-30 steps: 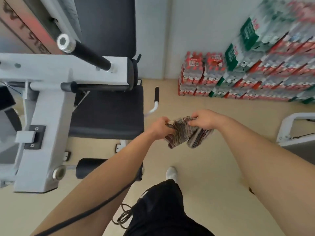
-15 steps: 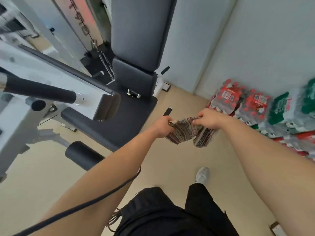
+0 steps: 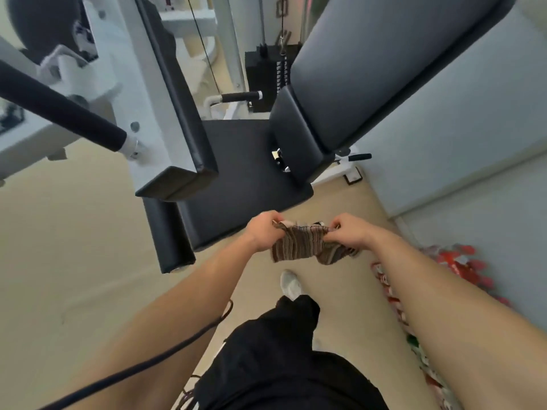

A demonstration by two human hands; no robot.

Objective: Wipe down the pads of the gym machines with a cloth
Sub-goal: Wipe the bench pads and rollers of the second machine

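A brown striped cloth (image 3: 302,245) hangs bunched between both hands, in the air just in front of the machine's seat. My left hand (image 3: 262,232) pinches its left top edge and my right hand (image 3: 347,233) pinches its right top edge. The black seat pad (image 3: 236,173) lies directly beyond the hands. The long dark back pad (image 3: 384,63) rises tilted at the upper right. A black arm pad (image 3: 180,93) on the white frame hangs over the seat's left side. A black roller pad (image 3: 167,235) sits low at the seat's front left.
A black foam handle (image 3: 59,110) juts in from the left at head height. The weight stack (image 3: 266,78) and cables stand behind the seat. A pale wall runs along the right, with packs of bottles (image 3: 461,267) on the floor beside my right arm. A dark cord crosses my left forearm.
The view has swung upward and closer to the machine, so the seat and back pad now fill the top. Both hands keep hold of the cloth and have spread it slightly.
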